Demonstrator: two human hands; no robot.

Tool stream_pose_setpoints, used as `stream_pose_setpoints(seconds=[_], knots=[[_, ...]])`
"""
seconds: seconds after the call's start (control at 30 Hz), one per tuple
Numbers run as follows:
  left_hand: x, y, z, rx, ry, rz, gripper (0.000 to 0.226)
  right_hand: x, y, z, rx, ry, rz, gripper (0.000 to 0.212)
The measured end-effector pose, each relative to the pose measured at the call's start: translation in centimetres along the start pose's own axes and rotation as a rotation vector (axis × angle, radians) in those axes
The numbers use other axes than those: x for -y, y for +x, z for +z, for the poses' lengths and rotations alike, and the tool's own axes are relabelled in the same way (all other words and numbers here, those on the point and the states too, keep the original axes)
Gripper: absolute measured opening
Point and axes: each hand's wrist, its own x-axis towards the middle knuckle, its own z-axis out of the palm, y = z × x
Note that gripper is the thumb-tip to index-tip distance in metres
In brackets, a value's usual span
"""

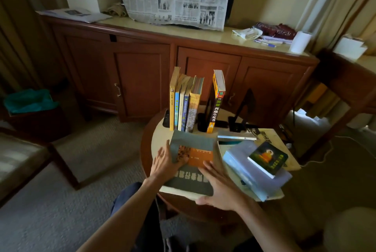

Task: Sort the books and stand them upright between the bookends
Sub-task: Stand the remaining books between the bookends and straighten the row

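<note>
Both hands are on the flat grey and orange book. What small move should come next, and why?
Probably curl both hands round the grey and orange book and tip it upright. The left hand and right hand lie flat on it, and a gap shows between the standing books and the bookend.

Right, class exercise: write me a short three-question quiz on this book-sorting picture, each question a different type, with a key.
1. True or false: the grey book under both hands stands upright.
2. Multiple choice: the small book with the orange seated figure lies on (a) the carpet, (b) the pale blue book, (c) the sideboard.
3. Fill in: the tall book with the black spine leans against a black ____.

Key
1. False; it lies flat on the round table, with the left hand and right hand resting on it.
2. b
3. bookend
</note>
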Motion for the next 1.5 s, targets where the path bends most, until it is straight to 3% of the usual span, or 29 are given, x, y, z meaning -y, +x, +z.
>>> stream_pose_setpoints(seconds=[0.1, 0.3, 0.4, 0.5, 0.57, 0.67, 0.77, 0.9, 0.93, 1.0, 1.1, 1.2, 1.33, 1.4, 1.5], knots=[[1.8, -1.2, -0.9, 0.027, 0.002, -0.129, 0.111, 0.6, -0.9, 2.4, -0.064, -0.067, -0.024, 0.095], [3.8, -4.2, -1.9, 0.036, -0.013, -0.045, 0.058, 1.5, -0.3, 3.6, -0.149, -0.179, -0.020, 0.088], [3.0, -6.0, -1.5, -0.058, -0.107, -0.238, 0.071, 2.3, -0.1, 3.8, -0.184, -0.125, -0.017, 0.082], [3.0, -7.1, -0.9, -0.199, -0.343, -0.492, 0.102, 3.3, -0.1, 3.9, -0.211, -0.083, 0.003, 0.082], [3.3, -7.1, -1.1, -0.183, -0.406, -0.594, 0.112, 4.1, -0.1, 3.6, -0.223, -0.071, 0.009, 0.083], [3.9, -6.4, -2.1, -0.135, -0.421, -0.641, 0.107, 5.1, -0.2, 2.7, -0.251, -0.030, 0.013, 0.084], [3.5, -5.6, -4.2, -0.059, -0.531, -0.563, 0.100, 6.2, 0.4, 1.3, -0.276, 0.098, 0.034, 0.081], [-1.1, -4.8, -8.6, -0.050, -0.670, -0.402, 0.052, 7.5, 1.4, -1.7, -0.325, 0.594, 0.089, 0.086], [-2.7, -4.7, -9.6, -0.067, -0.693, -0.359, 0.047, 7.4, 1.4, -2.7, -0.387, 0.640, 0.080, 0.073], [-6.0, -4.2, -11.3, -0.128, -0.666, -0.257, 0.039, 7.1, 1.0, -5.5, -0.512, 0.710, 0.109, 0.021], [-10.4, -2.8, -12.7, -0.169, -0.522, -0.105, 0.031, 5.8, 1.2, -8.8, -0.664, 0.991, 0.150, 0.022], [-12.6, -1.1, -12.6, -0.110, -0.361, -0.070, 0.035, 5.1, 2.0, -9.9, -0.729, 1.143, 0.221, 0.018], [-13.2, 1.0, -11.9, -0.077, -0.255, -0.035, 0.045, 4.1, 3.1, -11.1, -0.719, 1.176, 0.292, 0.031], [-12.9, 2.3, -11.4, -0.068, -0.172, -0.021, 0.049, 3.4, 3.0, -11.2, -0.597, 1.176, 0.275, 0.037], [-12.6, 3.4, -10.6, 0.013, -0.246, -0.020, 0.062, 1.9, 2.2, -10.1, -0.393, 1.154, 0.137, 0.050]])
